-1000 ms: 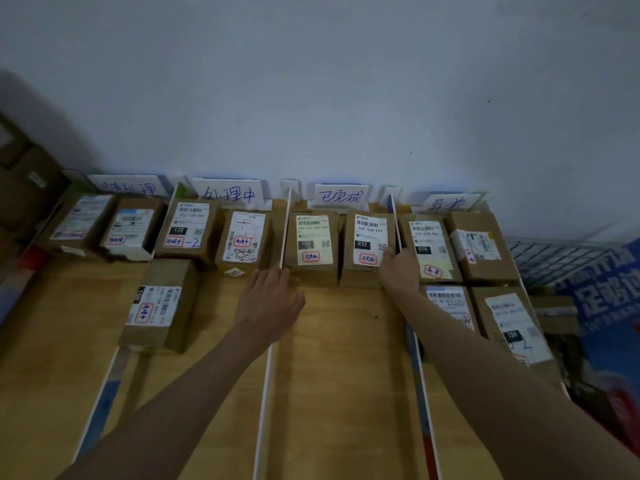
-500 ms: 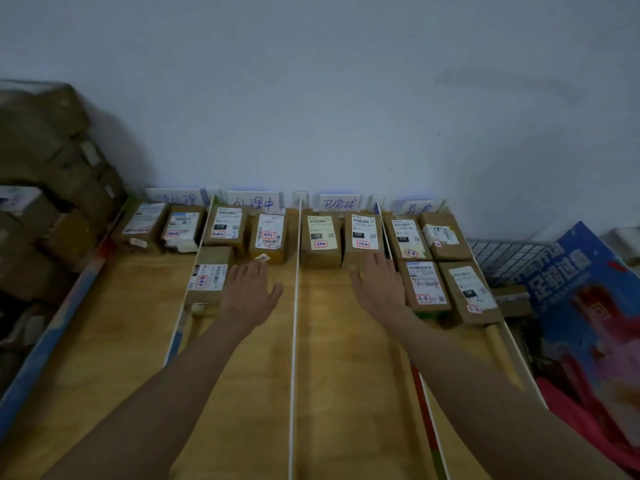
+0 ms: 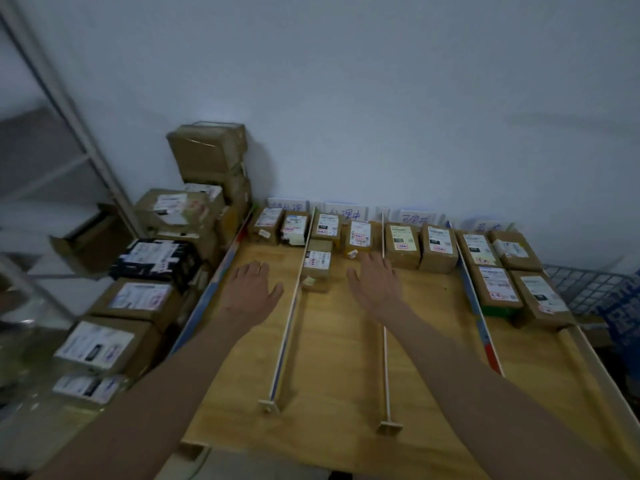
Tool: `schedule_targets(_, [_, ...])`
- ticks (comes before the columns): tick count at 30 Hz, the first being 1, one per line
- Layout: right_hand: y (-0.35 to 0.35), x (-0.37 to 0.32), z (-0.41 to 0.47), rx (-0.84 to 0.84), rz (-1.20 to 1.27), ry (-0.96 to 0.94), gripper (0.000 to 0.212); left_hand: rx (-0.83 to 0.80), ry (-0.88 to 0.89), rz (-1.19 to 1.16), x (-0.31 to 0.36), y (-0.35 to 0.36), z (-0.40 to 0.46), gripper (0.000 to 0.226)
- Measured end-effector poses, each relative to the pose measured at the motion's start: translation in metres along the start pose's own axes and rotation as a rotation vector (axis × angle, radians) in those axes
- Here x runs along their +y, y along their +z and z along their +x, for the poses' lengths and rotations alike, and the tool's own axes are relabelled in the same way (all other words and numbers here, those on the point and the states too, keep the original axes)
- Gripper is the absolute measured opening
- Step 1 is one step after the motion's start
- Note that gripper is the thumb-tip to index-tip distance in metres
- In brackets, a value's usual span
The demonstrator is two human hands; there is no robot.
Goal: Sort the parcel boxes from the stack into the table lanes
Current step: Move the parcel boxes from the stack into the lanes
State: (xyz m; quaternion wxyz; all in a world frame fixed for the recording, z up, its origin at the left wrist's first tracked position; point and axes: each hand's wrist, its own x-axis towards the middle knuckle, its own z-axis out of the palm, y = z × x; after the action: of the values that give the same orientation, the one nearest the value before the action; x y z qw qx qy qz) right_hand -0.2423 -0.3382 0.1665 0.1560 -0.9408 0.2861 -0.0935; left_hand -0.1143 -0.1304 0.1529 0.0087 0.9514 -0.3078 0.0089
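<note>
- Step in hand: the person appears to be between parcels. Both hands hover empty over the worktop (image 3: 332, 358), so the next box has, by this judgement, yet to be fetched from the stack (image 3: 166, 258) at the left.
- The left hand (image 3: 251, 289) is spread flat, fingers apart and holding nothing, above the leftmost lane.
- The right hand (image 3: 375, 284) is likewise spread and empty, above the second lane and just beside the thin white divider (image 3: 383, 306) on its right.
- Next move, as a judgement: a turn to the left towards the stack, a two-handed lift of one top box, and a reading of its label before a lane is chosen. The labels at this distance are too blurred to read.
- The stack stands off the worktop's left edge: brown cardboard boxes piled in uneven tiers, most with white shipping labels facing up, one dark-wrapped parcel (image 3: 156, 259) among them, and the tallest pile (image 3: 211, 157) against the wall.
- The lanes run away from the person, parted by slim upright dividers, each with a handwritten sign card (image 3: 343, 211) at the far end.
- Sorted boxes (image 3: 401, 244) already lie at the far ends of all four lanes, flat, labels up: two in the first, three in the second, two in the third, four in the rightmost.
- One small box (image 3: 317, 268) in the second lane lies nearer than its row, close against the left divider (image 3: 291, 310).
</note>
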Motion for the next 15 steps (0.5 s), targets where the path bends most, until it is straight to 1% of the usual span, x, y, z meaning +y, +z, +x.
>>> schedule_targets(3, [0.003, -0.045, -0.005, -0.005, -0.002, -0.073, 0.045, 0.021, -0.042, 0.019, -0.045, -0.014, -0.019, 0.058])
schedule_targets(8, [0.014, -0.111, 0.0, -0.031, 0.028, -0.137, 0.045, 0.034, -0.092, 0.02, -0.114, -0.029, -0.034, 0.059])
schedule_targets(12, [0.035, -0.156, 0.013, -0.064, 0.046, -0.142, 0.044, 0.075, -0.152, -0.026, -0.165, -0.027, -0.028, 0.057])
schedule_targets(15, [0.057, -0.191, 0.03, -0.08, 0.067, -0.138, 0.046, 0.073, -0.16, -0.039, -0.205, -0.021, -0.011, 0.06])
